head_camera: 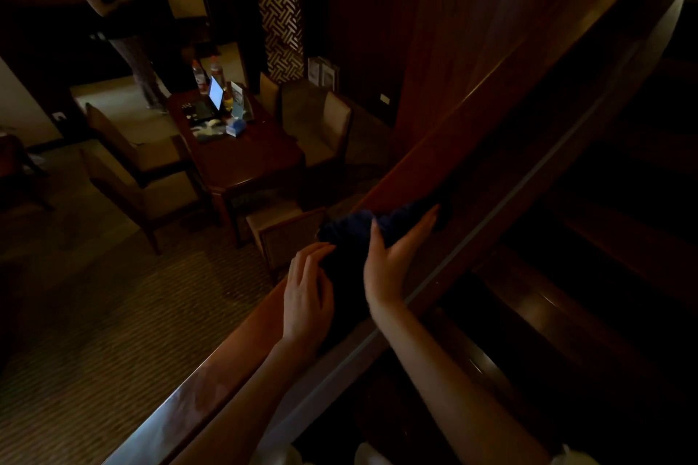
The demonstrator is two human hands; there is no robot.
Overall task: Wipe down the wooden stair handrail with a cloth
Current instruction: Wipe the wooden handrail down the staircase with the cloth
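Brown carpet (94, 313) fills the left of my feed, with open floor between the frame's left edge and the furniture. At the far upper left a person (102, 0) stands by a dark cabinet. Right of that, a chair (124, 177) is drawn up to the left edge of a dark wooden table (257, 166). An open laptop (211, 98) and two bottles (199, 76) crowd the table's far end, and its near end is bare. A second chair (332, 125) sits at the table's right edge, and a third chair (287, 234) stands just below the rail's outer edge.

The wooden handrail (226, 347) runs as a diagonal from the lower left to the upper right. The left hand (308, 294) rests on the rail's top near its outer edge, fingers loosely spread and only slightly bent, tips touching the dark fabric. The cloth (359, 226), dark blue and bunched, lies on top of the rail between and just beyond both hands. The right hand (393, 257) lies flat on it, fingers straight and pointing up the rail, thumb spread wide toward the outer edge, pinching nothing.

Beyond the cloth the rail's top is clear to the upper right. Right of its inner edge, the polished stair treads (528, 298) drop into deep shadow, where I cannot make out detail.
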